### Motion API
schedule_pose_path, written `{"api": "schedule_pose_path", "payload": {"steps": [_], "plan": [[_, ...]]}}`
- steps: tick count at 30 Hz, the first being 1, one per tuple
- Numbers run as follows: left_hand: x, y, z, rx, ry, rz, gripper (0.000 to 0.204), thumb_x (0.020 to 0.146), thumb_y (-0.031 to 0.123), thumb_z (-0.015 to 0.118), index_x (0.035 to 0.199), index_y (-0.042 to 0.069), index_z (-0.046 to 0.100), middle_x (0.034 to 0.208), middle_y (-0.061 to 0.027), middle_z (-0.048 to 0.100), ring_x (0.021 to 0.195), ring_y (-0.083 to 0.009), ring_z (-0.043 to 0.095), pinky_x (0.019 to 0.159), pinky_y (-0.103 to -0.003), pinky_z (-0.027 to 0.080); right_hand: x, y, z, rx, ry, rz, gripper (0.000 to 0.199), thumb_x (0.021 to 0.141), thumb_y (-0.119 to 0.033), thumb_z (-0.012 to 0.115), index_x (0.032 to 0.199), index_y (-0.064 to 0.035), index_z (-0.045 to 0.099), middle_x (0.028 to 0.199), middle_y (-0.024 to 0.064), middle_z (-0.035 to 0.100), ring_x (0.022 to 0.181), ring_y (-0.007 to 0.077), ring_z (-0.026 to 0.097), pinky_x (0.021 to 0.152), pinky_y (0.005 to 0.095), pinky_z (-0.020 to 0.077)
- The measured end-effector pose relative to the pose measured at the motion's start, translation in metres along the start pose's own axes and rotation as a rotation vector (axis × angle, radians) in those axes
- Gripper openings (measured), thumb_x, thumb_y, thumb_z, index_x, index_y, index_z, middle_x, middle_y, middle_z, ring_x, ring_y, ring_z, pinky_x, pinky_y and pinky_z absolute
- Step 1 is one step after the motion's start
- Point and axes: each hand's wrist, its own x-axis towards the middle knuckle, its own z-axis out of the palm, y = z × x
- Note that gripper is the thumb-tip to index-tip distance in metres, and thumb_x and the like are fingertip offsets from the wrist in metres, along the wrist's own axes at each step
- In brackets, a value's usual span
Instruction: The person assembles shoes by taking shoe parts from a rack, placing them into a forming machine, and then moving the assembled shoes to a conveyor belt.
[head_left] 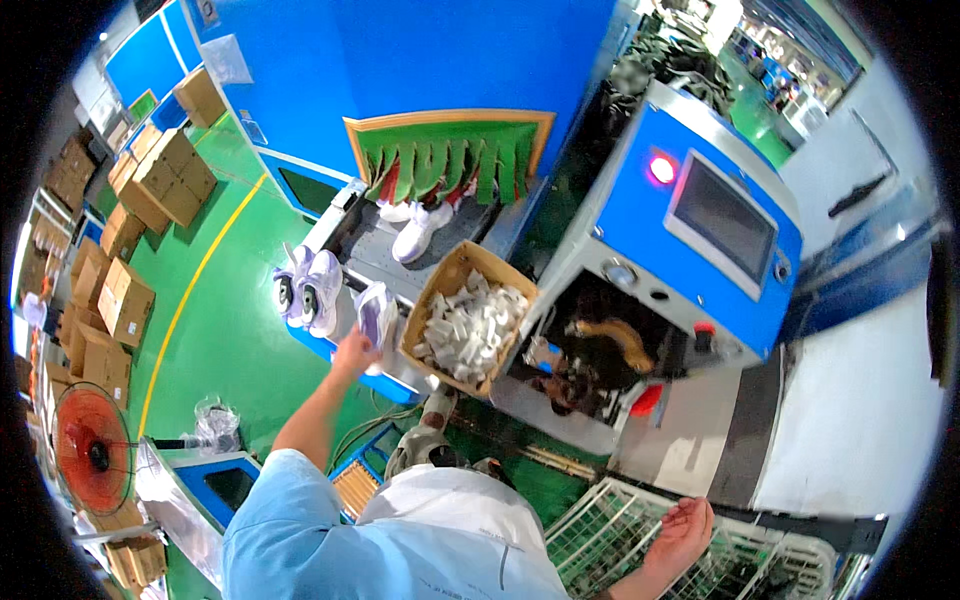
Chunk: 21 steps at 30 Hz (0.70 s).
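My left hand [357, 352] reaches forward to a white and lavender sneaker [376, 312] at the end of the conveyor. Its fingers are closed at the shoe's near end. Just left of it, a pair of similar sneakers [312, 290] stands close together on the blue-edged ledge. My right hand [682, 532] is out at the lower right, above a white wire basket [610, 515]. Its fingers are loosely curled and apart, and I see nothing in them. Another white sneaker [416, 234] lies on the dark conveyor belt [375, 250], close to the green strip curtain [440, 165].
A cardboard box [408, 340] of small white pieces stands right of my left hand. A blue machine with a screen [725, 215] and dark open cavity [600, 350] is at the right. Cartons [175, 180] and an orange fan [95, 450] stand left.
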Motion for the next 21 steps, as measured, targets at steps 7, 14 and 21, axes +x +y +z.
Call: {"api": "schedule_pose_path", "payload": {"steps": [7, 14, 21], "plan": [[0.042, 0.103, -0.075, 0.194, -0.335, -0.015, 0.045, 0.088, 0.049, 0.057, 0.077, 0.009, 0.073, 0.072, -0.0139, 0.069, 0.073, -0.0308, 0.069, 0.072, -0.042, 0.054, 0.049, -0.009, 0.228, -0.803, -0.110, -1.245, 0.035, 0.102, -0.021, 0.043, 0.128, 0.0017, 0.050, 0.127, 0.0183, 0.057, 0.121, 0.0301, 0.053, 0.102, 0.0438, 0.0405], [0.310, 0.064, -0.060, -0.077, 0.125, 0.183, 0.046, 0.079, 0.016, 0.062, 0.122, 0.003, 0.054, 0.109, -0.0223, 0.065, 0.103, -0.0388, 0.061, 0.089, -0.045, 0.049, 0.096, 0.050, 0.347, -1.004, 0.117, -1.659, 0.047, 0.103, -0.029, 0.030, 0.133, 0.0041, 0.043, 0.136, 0.0239, 0.048, 0.130, 0.0382, 0.042, 0.109, 0.0513, 0.0252], [0.414, 0.064, -0.014, -0.014, 0.224, 0.004, 0.059, 0.065, 0.025, 0.083, 0.112, 0.004, 0.053, 0.114, -0.0211, 0.060, 0.108, -0.0395, 0.058, 0.091, -0.046, 0.048, 0.099, 0.044, 0.346, -1.353, 0.167, -1.850, 0.059, 0.101, -0.041, 0.035, 0.136, 0.0055, 0.037, 0.135, 0.0248, 0.044, 0.127, 0.0399, 0.043, 0.106, 0.0544, 0.0334]]}}
